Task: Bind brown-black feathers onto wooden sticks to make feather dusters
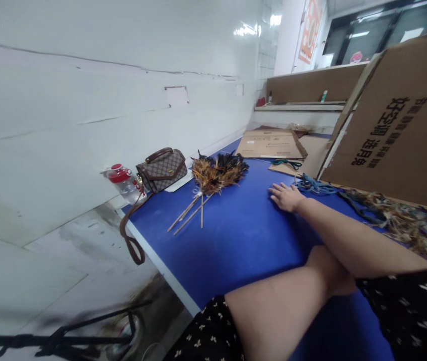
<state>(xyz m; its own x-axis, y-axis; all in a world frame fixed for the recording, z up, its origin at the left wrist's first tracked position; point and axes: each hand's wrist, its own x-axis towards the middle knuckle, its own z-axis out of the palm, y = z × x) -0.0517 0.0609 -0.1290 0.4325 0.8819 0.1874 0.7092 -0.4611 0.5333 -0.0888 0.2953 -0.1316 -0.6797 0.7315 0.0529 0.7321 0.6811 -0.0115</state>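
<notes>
My right hand (286,196) lies flat on the blue table (236,235) with its fingers spread and holds nothing. It rests just left of a tangle of blue-green cords (313,185). My left arm crosses under my right forearm. Only the wrist and heel of my left hand (334,278) show, and its fingers are hidden behind that forearm. A bundle of brown and black feathers on thin sticks (215,175) lies on the table, left of my right hand and apart from it.
A patterned handbag (162,169) and a red-capped bottle (125,181) sit at the table's left edge by the wall. A large cardboard box (397,125) stands at the right, with loose feathers (405,223) before it. Flat cardboard (271,144) lies further back. A tripod (59,341) stands on the floor.
</notes>
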